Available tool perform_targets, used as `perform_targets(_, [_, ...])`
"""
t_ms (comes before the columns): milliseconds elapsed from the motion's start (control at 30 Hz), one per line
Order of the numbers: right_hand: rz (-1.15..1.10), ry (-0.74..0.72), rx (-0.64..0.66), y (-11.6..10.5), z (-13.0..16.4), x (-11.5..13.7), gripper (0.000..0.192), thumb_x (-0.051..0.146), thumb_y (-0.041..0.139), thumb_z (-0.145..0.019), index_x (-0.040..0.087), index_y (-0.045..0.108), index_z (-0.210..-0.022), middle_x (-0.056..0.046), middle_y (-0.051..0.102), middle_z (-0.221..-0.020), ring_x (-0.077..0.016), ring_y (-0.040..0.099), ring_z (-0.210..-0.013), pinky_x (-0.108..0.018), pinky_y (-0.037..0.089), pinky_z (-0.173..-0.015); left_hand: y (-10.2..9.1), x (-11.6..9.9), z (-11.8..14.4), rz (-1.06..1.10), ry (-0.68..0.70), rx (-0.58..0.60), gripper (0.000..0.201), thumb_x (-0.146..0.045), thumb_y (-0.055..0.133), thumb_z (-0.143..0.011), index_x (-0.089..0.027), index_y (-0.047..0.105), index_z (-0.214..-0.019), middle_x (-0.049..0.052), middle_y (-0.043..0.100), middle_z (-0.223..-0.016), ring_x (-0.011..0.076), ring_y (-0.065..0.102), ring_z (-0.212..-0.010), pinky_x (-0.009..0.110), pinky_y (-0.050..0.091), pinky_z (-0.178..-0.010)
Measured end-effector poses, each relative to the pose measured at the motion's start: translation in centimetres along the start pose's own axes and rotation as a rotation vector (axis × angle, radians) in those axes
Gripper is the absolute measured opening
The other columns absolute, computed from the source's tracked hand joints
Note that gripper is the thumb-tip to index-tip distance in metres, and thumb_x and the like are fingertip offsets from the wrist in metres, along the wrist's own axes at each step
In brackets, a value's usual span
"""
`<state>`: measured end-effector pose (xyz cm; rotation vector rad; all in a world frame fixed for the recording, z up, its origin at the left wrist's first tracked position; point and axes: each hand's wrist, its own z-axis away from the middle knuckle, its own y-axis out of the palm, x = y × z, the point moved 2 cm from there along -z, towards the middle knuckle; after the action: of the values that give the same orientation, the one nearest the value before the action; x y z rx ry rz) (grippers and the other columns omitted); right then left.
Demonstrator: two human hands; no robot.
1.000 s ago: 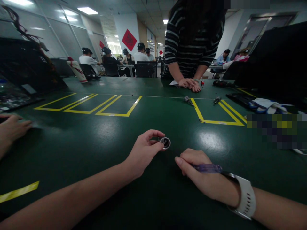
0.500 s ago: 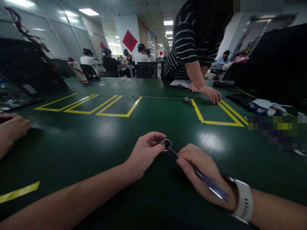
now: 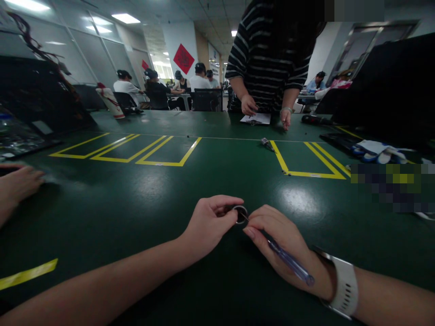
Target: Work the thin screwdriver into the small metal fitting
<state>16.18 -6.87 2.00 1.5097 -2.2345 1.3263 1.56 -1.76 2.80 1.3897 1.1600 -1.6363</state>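
My left hand (image 3: 209, 224) pinches a small round metal part (image 3: 240, 213) with a dark centre, holding it just above the green table (image 3: 136, 190). My right hand (image 3: 282, 240) grips a thin screwdriver with a clear purple handle (image 3: 288, 262). Its tip reaches into the round part, and the two hands nearly touch. A white watch sits on my right wrist.
A person in a striped shirt (image 3: 268, 54) stands across the table with a paper (image 3: 256, 118) in front of them. A small tool (image 3: 267, 143) lies by the yellow tape lines (image 3: 299, 172). Another person's hand (image 3: 18, 183) rests at the left edge. Gloves (image 3: 377, 151) lie at the right.
My right hand turned the screwdriver from lying flat in the fist to pointing at the round part, then closed in until the tip entered it. The standing person drew both hands back.
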Motion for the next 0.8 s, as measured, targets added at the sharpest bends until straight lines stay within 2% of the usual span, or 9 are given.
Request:
perform_targets(200, [0.034, -0.033, -0.003, 0.05, 0.11, 0.23, 0.009, 0.014, 0.049, -0.086, 0.018, 0.056, -0.083, -0.005, 0.062, -0.075, -0.0147, 0.055, -0.069, -0.028, 0.047, -0.063, 0.06, 0.26, -0.1, -0.008, 0.041, -0.037, 0.022, -0.014, 0.058, -0.068, -0.015, 0.07, -0.086, 0.004, 0.072, -0.085, 0.016, 0.066, -0.078, 0.027, 0.053, -0.074])
perform_targets(500, [0.113, -0.019, 0.004, 0.26, 0.24, 0.4, 0.01, 0.013, 0.049, -0.086, 0.018, 0.056, -0.082, -0.005, 0.062, -0.076, -0.0155, 0.055, -0.068, -0.029, 0.047, -0.062, 0.12, 0.84, -0.17, -0.017, 0.06, -0.011, 0.023, -0.013, 0.057, -0.068, -0.015, 0.068, -0.088, 0.004, 0.071, -0.087, 0.0166, 0.066, -0.08, 0.027, 0.053, -0.073])
perform_targets(600, [0.077, -0.013, -0.004, 0.22, 0.27, 0.22, 0.01, 0.014, 0.049, -0.086, 0.019, 0.056, -0.082, -0.005, 0.062, -0.075, -0.0152, 0.055, -0.067, -0.028, 0.047, -0.062, 0.1, 0.77, -0.22, -0.008, 0.064, 0.016, 0.022, -0.014, 0.056, -0.07, -0.015, 0.066, -0.089, 0.004, 0.07, -0.087, 0.0164, 0.066, -0.08, 0.028, 0.052, -0.073])
perform_targets(700, [-0.018, 0.038, -0.018, -0.01, 0.25, -0.06, 0.01, 0.018, 0.048, -0.087, 0.02, 0.056, -0.081, -0.003, 0.061, -0.074, -0.0144, 0.055, -0.068, -0.028, 0.046, -0.063, -0.06, 0.63, -0.41, 0.02, 0.033, 0.029, 0.024, -0.013, 0.056, -0.07, -0.015, 0.065, -0.092, 0.004, 0.069, -0.086, 0.016, 0.065, -0.08, 0.029, 0.051, -0.075])
perform_targets(800, [-0.116, 0.164, -0.014, -0.26, 0.07, -0.39, 0.012, 0.022, 0.049, -0.088, 0.02, 0.057, -0.079, -0.002, 0.059, -0.075, -0.0132, 0.055, -0.069, -0.026, 0.045, -0.063, -0.32, 0.81, -0.89, 0.073, 0.025, 0.046, 0.039, -0.007, 0.058, -0.064, -0.015, 0.06, -0.103, 0.005, 0.068, -0.091, 0.0163, 0.064, -0.084, 0.029, 0.05, -0.077])
